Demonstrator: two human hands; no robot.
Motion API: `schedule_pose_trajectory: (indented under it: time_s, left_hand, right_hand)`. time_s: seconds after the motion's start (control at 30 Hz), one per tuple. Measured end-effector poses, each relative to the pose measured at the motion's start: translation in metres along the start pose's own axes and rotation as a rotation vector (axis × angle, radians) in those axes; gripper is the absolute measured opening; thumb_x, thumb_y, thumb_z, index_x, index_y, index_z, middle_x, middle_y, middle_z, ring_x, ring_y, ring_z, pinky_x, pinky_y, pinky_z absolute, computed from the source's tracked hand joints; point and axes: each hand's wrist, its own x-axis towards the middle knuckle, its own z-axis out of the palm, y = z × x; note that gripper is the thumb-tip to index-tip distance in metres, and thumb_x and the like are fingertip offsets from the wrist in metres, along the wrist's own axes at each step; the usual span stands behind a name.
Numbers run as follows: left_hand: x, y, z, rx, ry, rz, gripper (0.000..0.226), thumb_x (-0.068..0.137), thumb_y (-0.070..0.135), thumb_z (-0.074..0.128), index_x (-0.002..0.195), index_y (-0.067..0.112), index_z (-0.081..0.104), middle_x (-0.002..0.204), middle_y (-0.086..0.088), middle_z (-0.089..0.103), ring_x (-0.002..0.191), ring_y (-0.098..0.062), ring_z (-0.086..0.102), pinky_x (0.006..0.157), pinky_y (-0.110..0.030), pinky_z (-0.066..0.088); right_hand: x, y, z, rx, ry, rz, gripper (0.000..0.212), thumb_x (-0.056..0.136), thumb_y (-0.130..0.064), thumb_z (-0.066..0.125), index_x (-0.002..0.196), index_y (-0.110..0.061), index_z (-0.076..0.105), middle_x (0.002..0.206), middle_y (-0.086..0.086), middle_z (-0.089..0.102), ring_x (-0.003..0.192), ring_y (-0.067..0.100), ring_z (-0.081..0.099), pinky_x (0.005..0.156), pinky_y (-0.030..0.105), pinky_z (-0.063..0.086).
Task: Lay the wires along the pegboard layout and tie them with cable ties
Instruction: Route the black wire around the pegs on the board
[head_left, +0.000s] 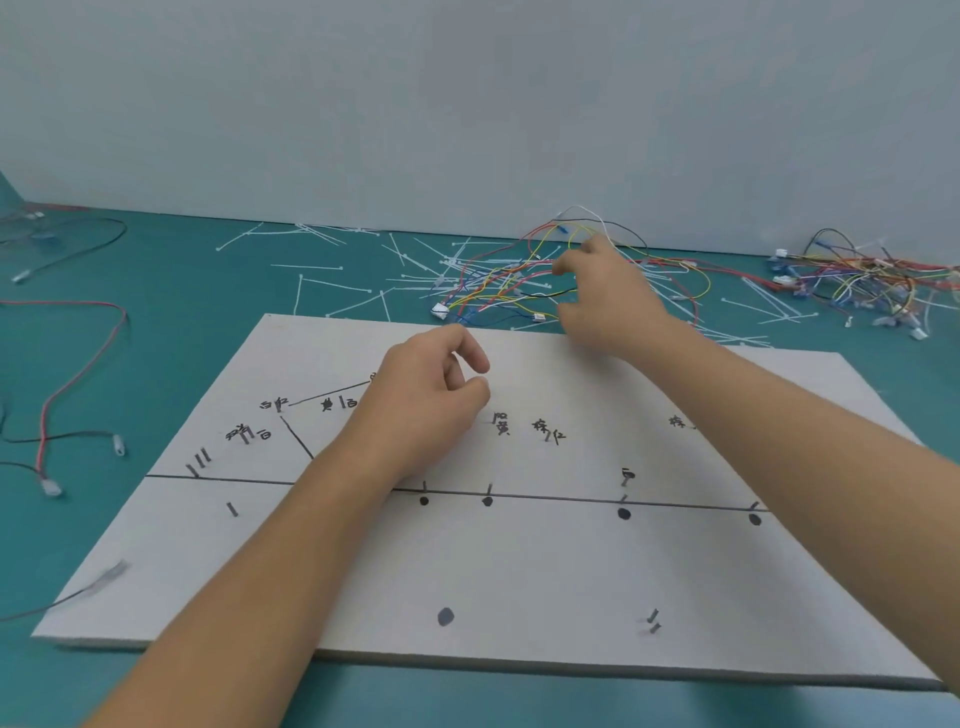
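A white pegboard (519, 571) lies on the teal table, marked with black lines, dots, handwritten labels and short metal pegs. No wire lies on it. My left hand (431, 395) hovers over the board's far middle, fingers loosely curled, holding nothing. My right hand (602, 291) reaches past the board's far edge into a tangle of coloured wires (498, 283) with white connectors; its fingers are spread among the wires, and a grip is not clear. White cable ties (332, 270) are scattered behind the board.
A second heap of coloured wires (862, 280) sits at the far right. Red and black wires (67, 384) with connectors trail over the table at the left. A pale wall (467, 104) closes the table's far side.
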Motion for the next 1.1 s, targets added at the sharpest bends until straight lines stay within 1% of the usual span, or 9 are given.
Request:
schedule_pose_trajectory:
  time_s: [0.1, 0.23, 0.47, 0.63, 0.77, 0.83, 0.93, 1.03, 1.1]
  left_hand:
    - [0.000, -0.002, -0.001, 0.011, -0.009, 0.002, 0.018, 0.090, 0.012, 0.063, 0.084, 0.029, 0.065, 0.056, 0.012, 0.057, 0.053, -0.005, 0.050, 0.059, -0.027, 0.045]
    - [0.002, -0.005, -0.001, 0.013, -0.012, 0.005, 0.019, 0.090, 0.012, 0.062, 0.082, 0.029, 0.066, 0.056, 0.014, 0.055, 0.052, -0.003, 0.047, 0.057, -0.025, 0.041]
    - [0.001, -0.005, 0.001, 0.010, -0.043, 0.015, 0.021, 0.089, 0.013, 0.061, 0.081, 0.033, 0.065, 0.058, 0.012, 0.057, 0.051, -0.003, 0.047, 0.056, -0.026, 0.041]
    - [-0.001, -0.003, 0.003, 0.013, -0.053, 0.006, 0.020, 0.090, 0.013, 0.061, 0.082, 0.031, 0.065, 0.059, 0.012, 0.058, 0.052, -0.003, 0.048, 0.057, -0.026, 0.041]
    - [-0.002, -0.004, 0.003, 0.017, -0.056, 0.004, 0.020, 0.090, 0.013, 0.061, 0.082, 0.031, 0.065, 0.059, 0.013, 0.057, 0.053, -0.002, 0.047, 0.058, -0.026, 0.040]
    - [-0.002, -0.003, 0.002, 0.010, -0.062, 0.008, 0.021, 0.090, 0.013, 0.061, 0.082, 0.032, 0.065, 0.060, 0.014, 0.057, 0.053, -0.003, 0.047, 0.058, -0.027, 0.041]
    - [-0.003, -0.003, 0.002, 0.011, -0.066, 0.015, 0.021, 0.091, 0.013, 0.061, 0.082, 0.032, 0.065, 0.060, 0.014, 0.057, 0.052, -0.003, 0.047, 0.057, -0.027, 0.041]
    - [-0.004, -0.002, 0.003, 0.014, -0.067, 0.016, 0.020, 0.090, 0.014, 0.062, 0.082, 0.032, 0.065, 0.060, 0.013, 0.058, 0.053, -0.003, 0.048, 0.057, -0.027, 0.041]
    - [-0.003, -0.002, 0.003, 0.017, -0.066, 0.018, 0.019, 0.090, 0.015, 0.062, 0.083, 0.033, 0.065, 0.061, 0.014, 0.058, 0.053, -0.003, 0.048, 0.057, -0.026, 0.040]
  right_hand:
    - [0.010, 0.007, 0.002, -0.162, -0.130, -0.022, 0.023, 0.089, -0.006, 0.058, 0.105, -0.015, 0.072, 0.112, 0.012, 0.067, 0.104, 0.034, 0.063, 0.085, 0.040, 0.055]
    - [0.016, 0.009, -0.001, -0.200, -0.079, -0.027, 0.020, 0.088, -0.005, 0.057, 0.095, -0.015, 0.073, 0.102, 0.015, 0.070, 0.093, 0.036, 0.064, 0.079, 0.040, 0.057]
    - [0.014, 0.010, -0.003, -0.069, -0.243, -0.025, 0.020, 0.085, -0.013, 0.063, 0.093, -0.024, 0.077, 0.097, -0.002, 0.073, 0.098, 0.024, 0.066, 0.087, 0.041, 0.059]
    - [0.023, 0.019, 0.003, -0.016, -0.253, -0.036, 0.011, 0.084, -0.019, 0.073, 0.081, -0.029, 0.078, 0.075, -0.018, 0.067, 0.087, 0.017, 0.067, 0.082, 0.037, 0.059]
    - [0.024, 0.028, 0.007, 0.070, -0.242, -0.042, 0.003, 0.084, -0.024, 0.079, 0.085, -0.027, 0.078, 0.078, -0.016, 0.067, 0.084, 0.013, 0.065, 0.065, 0.020, 0.045]
    - [0.023, 0.034, 0.009, 0.123, -0.221, -0.057, 0.015, 0.082, -0.027, 0.084, 0.094, -0.026, 0.076, 0.087, -0.008, 0.069, 0.078, 0.006, 0.061, 0.062, 0.016, 0.039]
    - [0.019, 0.038, 0.015, 0.163, -0.145, -0.093, 0.022, 0.079, -0.029, 0.087, 0.094, -0.026, 0.070, 0.096, 0.001, 0.066, 0.075, 0.003, 0.055, 0.064, 0.023, 0.039]
    - [0.016, 0.038, 0.019, 0.155, -0.081, -0.097, 0.015, 0.080, -0.030, 0.086, 0.087, -0.027, 0.073, 0.096, 0.002, 0.058, 0.077, 0.010, 0.052, 0.071, 0.027, 0.038]
    - [0.017, 0.035, 0.018, 0.173, -0.062, -0.084, 0.008, 0.084, -0.030, 0.082, 0.083, -0.029, 0.075, 0.089, -0.001, 0.058, 0.075, 0.007, 0.051, 0.068, 0.027, 0.036]
